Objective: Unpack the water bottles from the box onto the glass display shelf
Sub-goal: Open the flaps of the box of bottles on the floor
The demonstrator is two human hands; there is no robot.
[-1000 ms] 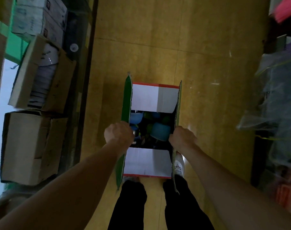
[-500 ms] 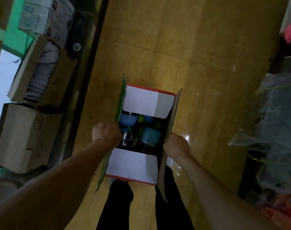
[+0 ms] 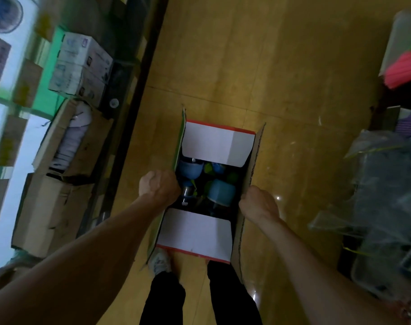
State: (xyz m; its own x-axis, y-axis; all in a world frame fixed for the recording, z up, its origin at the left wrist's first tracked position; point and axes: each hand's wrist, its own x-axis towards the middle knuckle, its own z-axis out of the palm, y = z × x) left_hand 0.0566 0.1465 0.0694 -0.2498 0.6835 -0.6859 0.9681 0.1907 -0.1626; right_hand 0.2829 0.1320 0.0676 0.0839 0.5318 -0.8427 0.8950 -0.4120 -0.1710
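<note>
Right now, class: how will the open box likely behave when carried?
Probably heavyish: several bottles sit in the box, and left hand and right hand both grip its walls. The thin cardboard may bow; the open flaps will likely flop.

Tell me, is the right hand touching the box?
Touching. The head view shows the right hand with fingers curled over the box's right wall.

Mouth of box part-blocked: far flap and near flap fold in over both ends, only middle gap open down to bottles. My left hand and right hand grip box sides at that gap. On floor, cardboard boxes line left edge, plastic bags right edge; open ahead.
</note>
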